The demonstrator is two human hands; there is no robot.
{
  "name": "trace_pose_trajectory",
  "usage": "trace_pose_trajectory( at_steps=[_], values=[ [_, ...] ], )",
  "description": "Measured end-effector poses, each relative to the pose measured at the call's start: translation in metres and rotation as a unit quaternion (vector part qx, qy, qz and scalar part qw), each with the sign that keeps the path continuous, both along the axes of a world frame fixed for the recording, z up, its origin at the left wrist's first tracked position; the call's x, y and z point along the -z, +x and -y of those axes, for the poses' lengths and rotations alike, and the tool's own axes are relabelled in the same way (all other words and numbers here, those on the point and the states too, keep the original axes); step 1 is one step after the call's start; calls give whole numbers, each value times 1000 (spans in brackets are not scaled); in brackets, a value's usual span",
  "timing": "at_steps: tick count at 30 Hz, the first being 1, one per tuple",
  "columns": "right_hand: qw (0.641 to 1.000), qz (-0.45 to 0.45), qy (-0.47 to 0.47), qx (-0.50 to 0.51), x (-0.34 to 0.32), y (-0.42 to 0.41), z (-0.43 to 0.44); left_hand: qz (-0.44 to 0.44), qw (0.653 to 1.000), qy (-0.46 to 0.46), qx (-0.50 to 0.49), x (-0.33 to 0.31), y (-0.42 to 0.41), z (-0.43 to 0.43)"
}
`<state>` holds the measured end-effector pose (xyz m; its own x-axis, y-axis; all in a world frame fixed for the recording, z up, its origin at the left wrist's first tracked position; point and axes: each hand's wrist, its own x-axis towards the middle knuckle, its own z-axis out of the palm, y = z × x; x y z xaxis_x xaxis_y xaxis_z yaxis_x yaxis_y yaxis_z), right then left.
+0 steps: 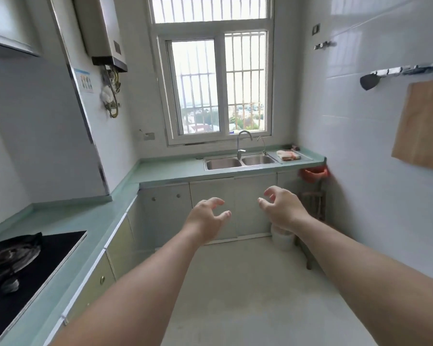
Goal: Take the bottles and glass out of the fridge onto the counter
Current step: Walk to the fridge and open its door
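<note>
My left hand (206,216) and my right hand (281,208) are stretched out in front of me over the kitchen floor, fingers curled and apart, holding nothing. The pale green counter (165,171) runs along the left wall and under the window at the far end. No fridge, bottle or glass is in view.
A double steel sink (240,162) with a tap sits in the far counter. A black gas hob (23,268) lies in the left counter near me. A wooden board (423,128) hangs on the right wall. A white bucket (283,239) and a red basin (313,174) stand at the far right.
</note>
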<state>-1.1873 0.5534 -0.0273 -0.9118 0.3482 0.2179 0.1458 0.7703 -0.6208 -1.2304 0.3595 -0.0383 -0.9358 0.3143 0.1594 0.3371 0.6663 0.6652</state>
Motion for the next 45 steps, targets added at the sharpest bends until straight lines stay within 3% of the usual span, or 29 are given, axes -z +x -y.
trace_pose_trajectory(
  at_steps=[7,18,24,30,35,45],
  values=[
    [999,-2,-18,34,-14,-115,-79,11,999,15,34,-12,-126,-83],
    [990,2,-16,137,-11,-226,-183,2,987,37,156,3,-292,-223],
    [969,-3,-16,247,-13,-302,-236,58,974,84,201,24,-419,-275],
    [936,39,7,350,-24,-343,-276,30,949,82,303,9,-506,-353],
    [868,26,11,495,-28,-280,-307,36,897,67,434,2,-478,-446],
    [705,-13,24,709,-36,-98,-266,52,734,78,673,-34,-260,-528]
  ],
)
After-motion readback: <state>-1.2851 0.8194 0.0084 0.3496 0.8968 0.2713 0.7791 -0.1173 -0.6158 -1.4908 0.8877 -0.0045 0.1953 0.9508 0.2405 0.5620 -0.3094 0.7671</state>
